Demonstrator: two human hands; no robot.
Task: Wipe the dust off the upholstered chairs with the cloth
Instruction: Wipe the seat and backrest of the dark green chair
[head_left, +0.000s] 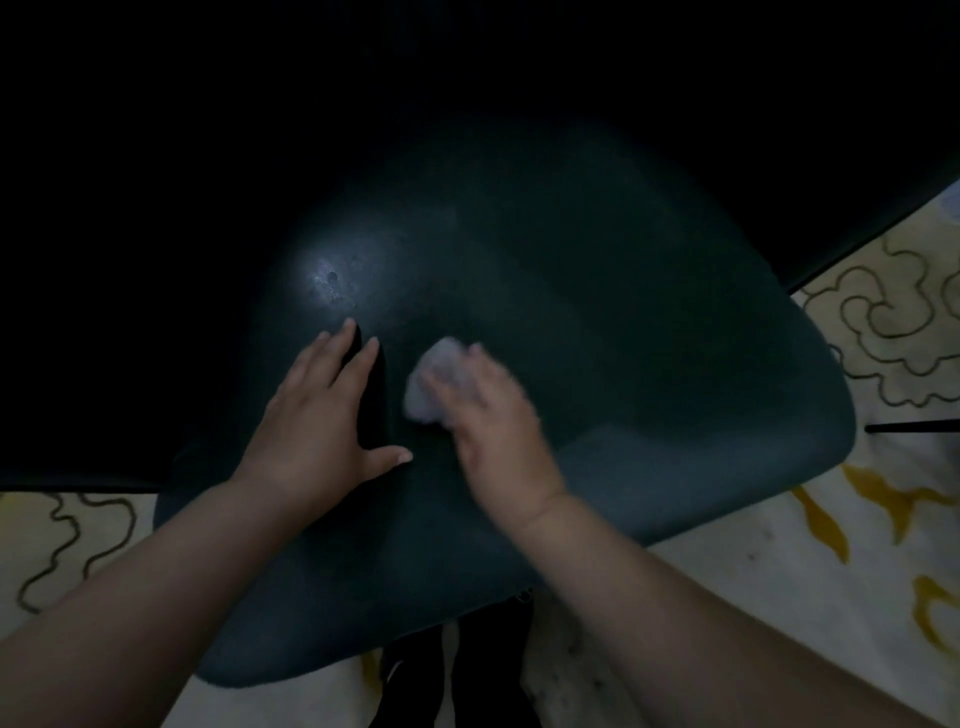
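A dark teal upholstered chair seat (597, 322) with rounded corners filled the middle of the head view, seen from above in dim light. A pale, worn-looking patch (332, 283) with small specks showed on its far-left part, catching the light.

The left hand (322, 415) lay flat on the seat, palm down. Its fingers were straight and slightly spread, with a clear gap between two of them, and the thumb stuck out to the right, its tip resting on the upholstery. It held nothing.

The right hand (493, 421) was just beside it, to the right, blurred by motion. Its fingers were curled over a small, bunched, pale whitish-lilac cloth (434, 379), gripping it and pressing it against the seat. The cloth stuck out past the fingers toward the upper left, near the left hand's index finger but apart from it. The blur made it impossible to tell how the individual fingers lay on the cloth.

Both bare forearms reached in from the bottom corners of the view.

Under and around the chair lay a cream floor covering (779, 597) with dark looping outlines and yellow-ochre shapes, visible at the right, lower right and lower left. A thin dark bar (909, 427) crossed it at the right edge. Below the seat's near edge a dark chair base (467, 665) showed, too dim to make out. The upper part of the view was black.
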